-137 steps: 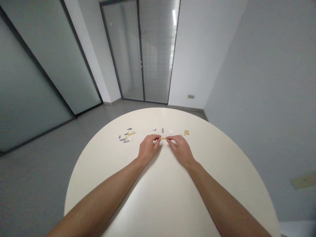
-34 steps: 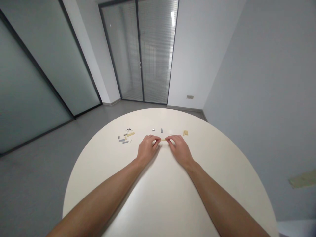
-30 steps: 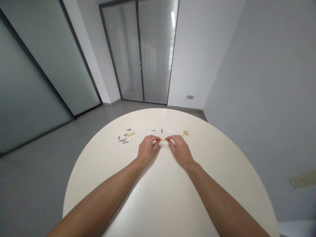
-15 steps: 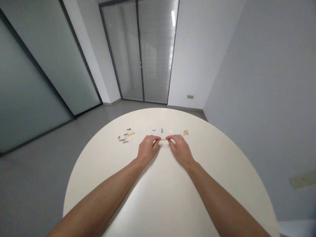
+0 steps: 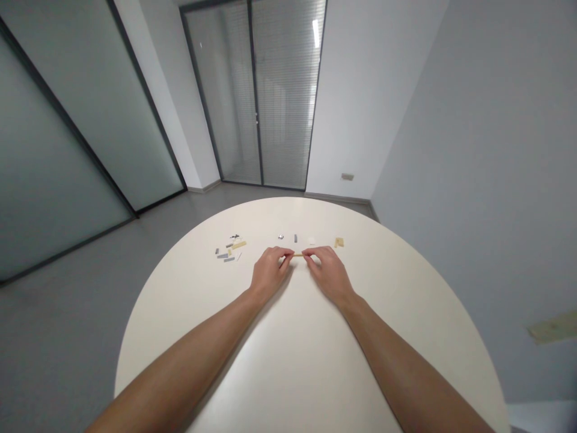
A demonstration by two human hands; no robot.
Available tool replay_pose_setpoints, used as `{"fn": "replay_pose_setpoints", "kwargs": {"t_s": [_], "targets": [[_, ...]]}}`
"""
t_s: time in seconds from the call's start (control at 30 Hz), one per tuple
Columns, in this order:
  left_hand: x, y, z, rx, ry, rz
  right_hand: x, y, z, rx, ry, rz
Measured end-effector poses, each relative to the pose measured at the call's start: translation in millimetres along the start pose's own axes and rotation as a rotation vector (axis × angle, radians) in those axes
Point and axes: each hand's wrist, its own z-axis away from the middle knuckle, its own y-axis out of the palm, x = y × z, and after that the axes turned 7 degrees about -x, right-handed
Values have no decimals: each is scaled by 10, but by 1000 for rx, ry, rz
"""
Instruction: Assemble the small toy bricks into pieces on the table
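Between my two hands is a thin tan strip [image 5: 298, 255], held level just over or on the table; its exact kind is too small to make out. My left hand [image 5: 269, 269] pinches its left end with thumb and fingers. At the right end, my right hand [image 5: 330, 272] grips it in the same way, so both ends are hidden by fingertips. Just beyond the strip lie a small grey piece [image 5: 296, 238], a white piece [image 5: 311, 241] and some tiny silvery parts [image 5: 280, 236]. Tan pieces [image 5: 339, 242] rest past my right hand.
A round white table [image 5: 288, 361] stands under both forearms. Left of my hands is a loose group with a long tan piece [image 5: 238, 245], grey pieces [image 5: 229, 259] and small dark parts [image 5: 235, 236]. A glass door [image 5: 283, 120] and walls are behind the table.
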Motion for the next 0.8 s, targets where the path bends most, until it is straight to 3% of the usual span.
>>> {"fn": "replay_pose_setpoints", "kwargs": {"t_s": [0.8], "targets": [[7,0,-3,36,-19,-14,-8,11,6,26,28,9]]}}
